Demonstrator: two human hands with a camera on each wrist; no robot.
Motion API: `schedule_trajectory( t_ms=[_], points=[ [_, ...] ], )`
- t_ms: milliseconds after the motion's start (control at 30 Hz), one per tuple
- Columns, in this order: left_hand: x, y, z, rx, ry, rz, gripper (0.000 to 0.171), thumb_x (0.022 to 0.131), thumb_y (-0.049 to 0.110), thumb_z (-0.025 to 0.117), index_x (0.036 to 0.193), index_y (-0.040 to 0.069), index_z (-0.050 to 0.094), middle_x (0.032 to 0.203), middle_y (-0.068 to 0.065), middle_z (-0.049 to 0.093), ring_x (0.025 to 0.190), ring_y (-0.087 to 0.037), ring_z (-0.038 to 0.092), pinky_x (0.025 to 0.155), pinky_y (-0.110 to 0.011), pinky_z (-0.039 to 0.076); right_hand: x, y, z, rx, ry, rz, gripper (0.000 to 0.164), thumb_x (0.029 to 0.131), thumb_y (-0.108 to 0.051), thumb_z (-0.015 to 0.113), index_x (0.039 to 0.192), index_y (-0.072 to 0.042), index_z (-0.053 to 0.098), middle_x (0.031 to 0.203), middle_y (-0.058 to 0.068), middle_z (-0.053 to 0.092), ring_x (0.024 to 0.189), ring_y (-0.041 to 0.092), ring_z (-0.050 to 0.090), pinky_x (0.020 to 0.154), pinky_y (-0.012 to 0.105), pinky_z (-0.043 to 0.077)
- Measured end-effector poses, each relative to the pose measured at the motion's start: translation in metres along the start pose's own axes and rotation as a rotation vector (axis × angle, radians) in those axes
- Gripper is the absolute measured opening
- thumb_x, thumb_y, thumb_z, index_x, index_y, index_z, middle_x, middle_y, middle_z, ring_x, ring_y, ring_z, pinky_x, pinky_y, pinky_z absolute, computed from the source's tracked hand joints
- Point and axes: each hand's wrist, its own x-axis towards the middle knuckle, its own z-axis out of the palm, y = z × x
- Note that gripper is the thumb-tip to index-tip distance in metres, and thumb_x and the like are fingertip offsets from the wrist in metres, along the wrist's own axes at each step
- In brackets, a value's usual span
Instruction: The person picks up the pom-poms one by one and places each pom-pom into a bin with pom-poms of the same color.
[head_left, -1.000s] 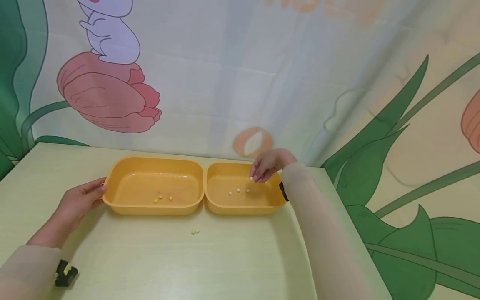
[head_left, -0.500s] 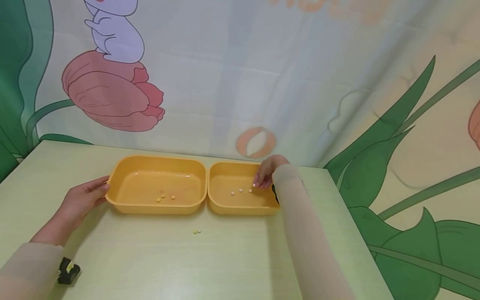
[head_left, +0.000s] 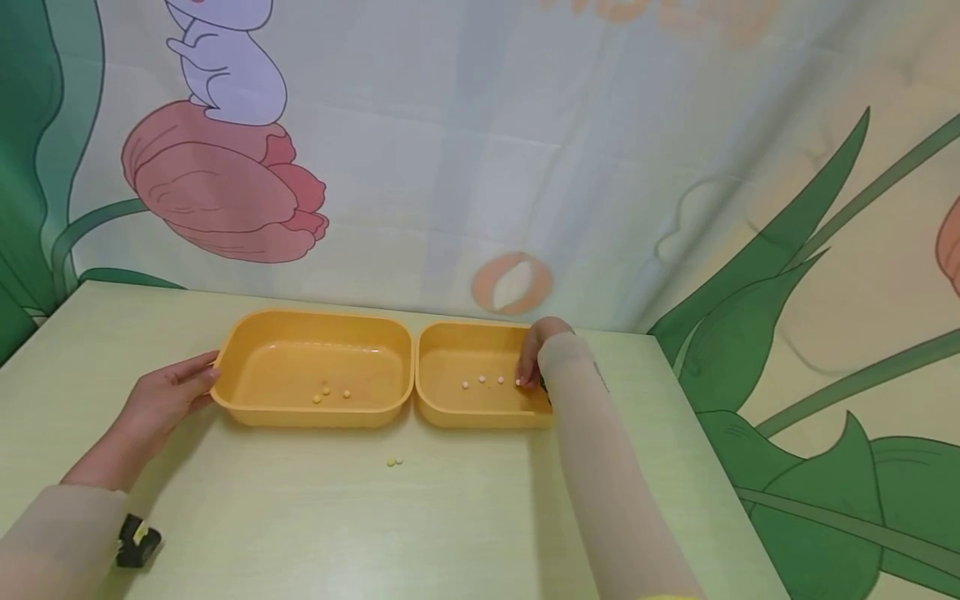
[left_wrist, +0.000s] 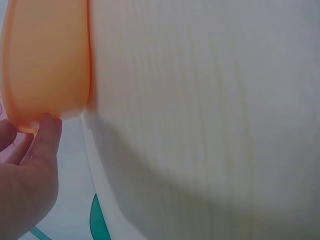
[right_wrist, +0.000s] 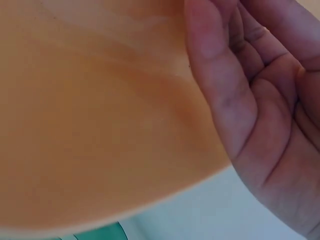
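Note:
In the head view, two yellow trays stand side by side at the back of the table: a larger left tray and a smaller right tray. My left hand touches the left tray's outer end with fairly straight fingers; the left wrist view shows these fingertips against the wall. My right hand reaches down inside the right tray. At its fingertips is a small white bead, low over the tray floor; the sleeve hides part of the hand. In the right wrist view its fingers are bent, their tips out of frame.
Several white beads, such as one bead, sit in a row in the right tray. Small yellow beads lie in the left tray. On the table in front are a yellow bead and a white bead. A printed curtain hangs behind.
My right hand has lowered into the right tray, bringing the white bead down to the right end of the bead row. My left hand has stayed at the left tray.

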Motion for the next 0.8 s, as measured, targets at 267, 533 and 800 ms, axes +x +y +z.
schedule_trajectory(
  t_ms=[267,533,800],
  points=[
    [0.0009,0.0000,-0.0005,0.013,-0.002,0.000,0.063,0.111,0.037,0.039,0.162,0.005,0.019,0.167,-0.027,0.020,0.148,-0.045,0.033,0.080,-0.008,0.057,-0.0084,0.0000,0.0049,0.151,0.179,0.086,0.013,0.073,0.003,0.088,0.083,-0.003,0.081,0.069,0.006,0.073,0.064,0.014,0.070,0.067,0.023,0.063],
    [0.0002,-0.0001,-0.0016,0.031,-0.005,0.029,0.063,0.111,0.037,0.039,0.161,0.003,0.021,0.166,-0.028,0.023,0.120,-0.012,0.062,0.080,-0.007,0.057,0.0000,0.0036,0.0015,0.131,0.227,0.110,0.021,0.066,-0.001,0.092,0.085,-0.003,0.083,0.071,0.004,0.074,0.074,0.014,0.073,0.069,0.026,0.064],
    [-0.0012,-0.0004,-0.0026,0.034,-0.001,0.018,0.064,0.110,0.039,0.040,0.161,0.004,0.022,0.167,-0.027,0.022,0.119,-0.009,0.058,0.081,-0.007,0.057,-0.0059,0.0031,-0.0006,0.080,0.236,0.066,0.020,0.069,0.000,0.090,0.088,-0.004,0.083,0.075,0.003,0.076,0.073,0.016,0.073,0.067,0.027,0.062]
  ],
)
